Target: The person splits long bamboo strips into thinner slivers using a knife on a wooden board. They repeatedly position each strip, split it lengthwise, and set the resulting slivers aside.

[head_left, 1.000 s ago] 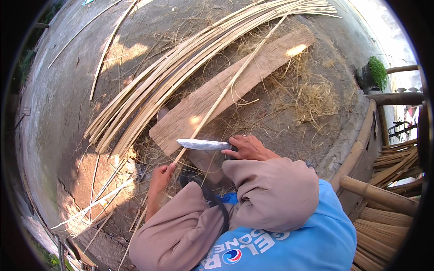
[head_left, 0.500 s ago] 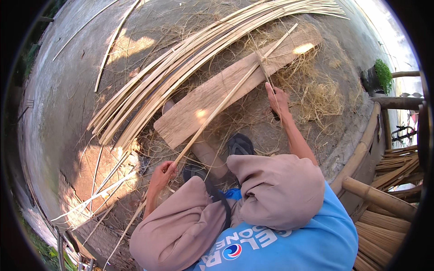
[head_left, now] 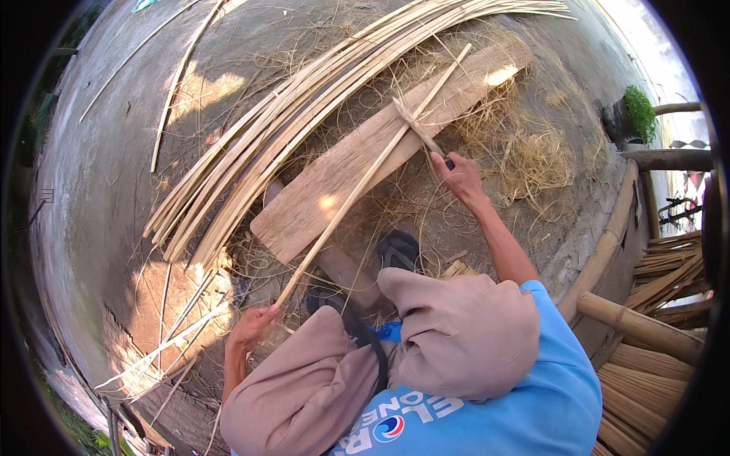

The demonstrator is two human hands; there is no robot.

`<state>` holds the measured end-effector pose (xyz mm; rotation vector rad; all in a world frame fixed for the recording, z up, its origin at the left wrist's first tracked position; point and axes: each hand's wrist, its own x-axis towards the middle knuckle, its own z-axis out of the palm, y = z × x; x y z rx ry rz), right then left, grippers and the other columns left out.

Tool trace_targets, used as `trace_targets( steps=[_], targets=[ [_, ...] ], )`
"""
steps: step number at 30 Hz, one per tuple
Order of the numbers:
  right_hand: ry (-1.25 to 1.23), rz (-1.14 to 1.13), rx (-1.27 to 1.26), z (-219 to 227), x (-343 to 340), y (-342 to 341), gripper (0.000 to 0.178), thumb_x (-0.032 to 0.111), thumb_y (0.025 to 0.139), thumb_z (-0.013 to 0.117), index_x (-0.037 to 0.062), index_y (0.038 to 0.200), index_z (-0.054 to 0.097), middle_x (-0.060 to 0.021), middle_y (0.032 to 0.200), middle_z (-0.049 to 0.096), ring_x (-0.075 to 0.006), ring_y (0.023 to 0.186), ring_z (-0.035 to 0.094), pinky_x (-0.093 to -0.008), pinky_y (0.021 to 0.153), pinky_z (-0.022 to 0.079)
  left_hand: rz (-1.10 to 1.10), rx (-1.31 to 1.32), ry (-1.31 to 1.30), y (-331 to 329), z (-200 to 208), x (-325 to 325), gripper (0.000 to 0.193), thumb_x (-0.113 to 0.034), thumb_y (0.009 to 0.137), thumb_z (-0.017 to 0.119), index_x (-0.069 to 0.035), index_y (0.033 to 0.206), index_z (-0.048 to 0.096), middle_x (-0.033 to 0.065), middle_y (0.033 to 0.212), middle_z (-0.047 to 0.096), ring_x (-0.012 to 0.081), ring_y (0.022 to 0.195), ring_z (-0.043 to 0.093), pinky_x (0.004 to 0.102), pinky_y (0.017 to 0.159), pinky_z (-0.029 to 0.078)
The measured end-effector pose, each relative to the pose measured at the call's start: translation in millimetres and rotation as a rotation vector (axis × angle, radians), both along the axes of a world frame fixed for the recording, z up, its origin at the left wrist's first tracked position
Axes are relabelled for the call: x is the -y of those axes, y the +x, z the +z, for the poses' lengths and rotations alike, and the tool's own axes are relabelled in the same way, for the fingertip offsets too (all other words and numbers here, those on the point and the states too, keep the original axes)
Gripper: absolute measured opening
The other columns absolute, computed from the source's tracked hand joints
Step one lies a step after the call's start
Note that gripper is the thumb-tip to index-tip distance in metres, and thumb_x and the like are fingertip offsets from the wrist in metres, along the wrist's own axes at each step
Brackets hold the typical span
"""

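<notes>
My left hand [head_left: 255, 327] is closed on the near end of a long, narrow bamboo strip [head_left: 351, 201], just left of my knee. The strip runs slantwise up over a worn wooden board [head_left: 298, 219] and ends near the board's far right part. Across the strip lies the blade of a knife [head_left: 423, 135], whose dark handle is gripped in my right hand [head_left: 461, 181]. Thin shavings curl about the spot where blade and strip meet. Whether the blade is cutting into the strip cannot be made out.
A bundle of split bamboo strips [head_left: 251, 144] lies beyond the board. Tangled shavings [head_left: 536, 163] cover the ground to its right. Bamboo rails [head_left: 635, 327] and more stacked strips [head_left: 646, 387] stand at the right. A potted plant [head_left: 640, 114] is farther back.
My left hand has moved down and left, drawing the strip toward me. The knife and my right hand have shifted left, and the view has moved slightly.
</notes>
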<state>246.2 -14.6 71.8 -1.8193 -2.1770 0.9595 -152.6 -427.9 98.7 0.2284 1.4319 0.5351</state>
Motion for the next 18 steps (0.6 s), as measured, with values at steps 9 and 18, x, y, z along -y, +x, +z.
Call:
trace_targets(
  steps=[9,18],
  targets=[
    [0.206,0.545,-0.022,-27.0,42.5,-15.0,0.065,0.065,0.097,0.061,0.0028,0.078,0.062,-0.0218,0.065,0.066,-0.0363,0.066,0.071,-0.0505,0.062,0.055,0.002,-0.169,-0.114,-19.2,4.3,24.0,0.051,-0.050,0.099,0.071,-0.015,0.064,0.056,-0.0106,0.054,0.037,0.0038,0.044,0.028,0.0266,0.043,0.018],
    [0.219,0.529,0.003,-28.1,15.3,-7.5,0.066,0.064,0.101,0.054,0.0040,0.076,0.061,-0.0158,0.059,0.060,-0.0300,0.057,0.063,-0.0465,0.058,0.052,0.017,-0.094,-0.151,-38.0,12.2,56.6,0.050,-0.048,0.100,0.069,-0.014,0.067,0.053,-0.0085,0.055,0.037,0.0055,0.045,0.026,0.0278,0.044,0.019]
  ],
)
